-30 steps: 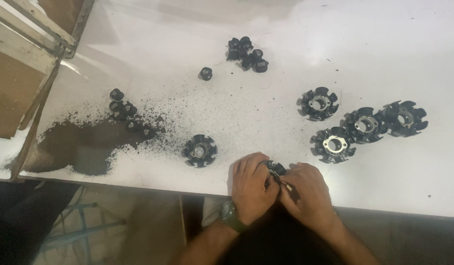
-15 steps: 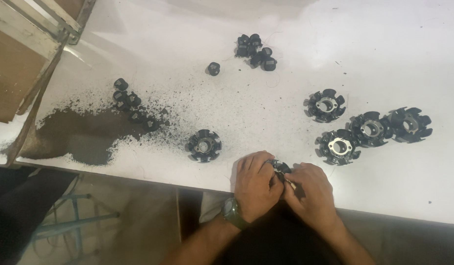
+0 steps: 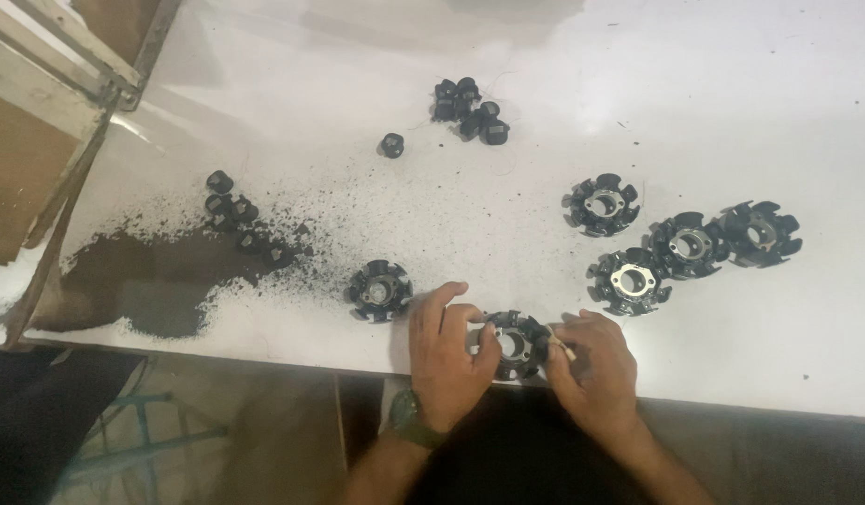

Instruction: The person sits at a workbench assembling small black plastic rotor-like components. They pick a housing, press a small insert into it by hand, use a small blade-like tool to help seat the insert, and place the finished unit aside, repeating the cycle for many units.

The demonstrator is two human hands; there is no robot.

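Now we turn the toothed black core [image 3: 517, 344] flatter at the table [image 3: 732, 112] edge; our left hand [image 3: 446, 360] clamps it steady while our right hand [image 3: 591, 369] pinches a pale sliver [image 3: 563, 349] beside it.

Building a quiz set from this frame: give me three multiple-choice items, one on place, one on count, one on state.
1. Where is the dark powder pile?
A. the table's left edge
B. far right
C. under the right hand

2. How many toothed rings lie in the group at right?
A. two
B. four
C. seven

3. What is the state of the ring at the table's near edge?
A. lying untouched
B. held between both hands
C. stacked on another ring

Key: 1 A, the pile spreads at the left edge. 2 B, four rings sit close together. 3 B, the left hand and right hand grip it.
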